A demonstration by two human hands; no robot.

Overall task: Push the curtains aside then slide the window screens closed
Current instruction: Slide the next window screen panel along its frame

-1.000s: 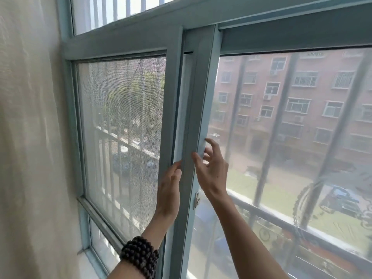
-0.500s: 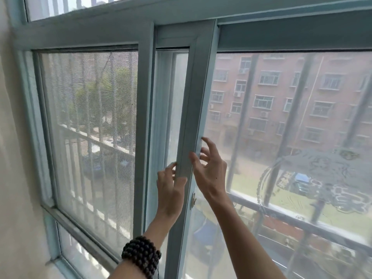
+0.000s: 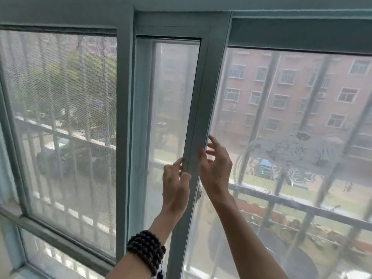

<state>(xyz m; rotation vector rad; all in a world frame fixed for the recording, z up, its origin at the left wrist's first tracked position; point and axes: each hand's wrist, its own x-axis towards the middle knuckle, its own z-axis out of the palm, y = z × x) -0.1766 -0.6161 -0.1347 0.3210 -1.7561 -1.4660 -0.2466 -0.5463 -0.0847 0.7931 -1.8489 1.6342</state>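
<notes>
Pinches the screen frame [image 3: 198, 121] with the left hand [image 3: 176, 190], fingers [image 3: 175, 166] curled on its edge, thumb in front. Touches the frame's other edge with the right hand [image 3: 216, 168], fingers spread and loose, gripping nothing.

Looks further from the post [image 3: 124, 127] left of the fingers than a second ago, with a wider gap there now. Probably means sliding is under way but not finished. Shows no curtain near the fingers.

Adds up to two hands, two screens, with the second screen [image 3: 60, 127] far left of the fingers, and one bead bracelet [image 3: 147, 250] below.
</notes>
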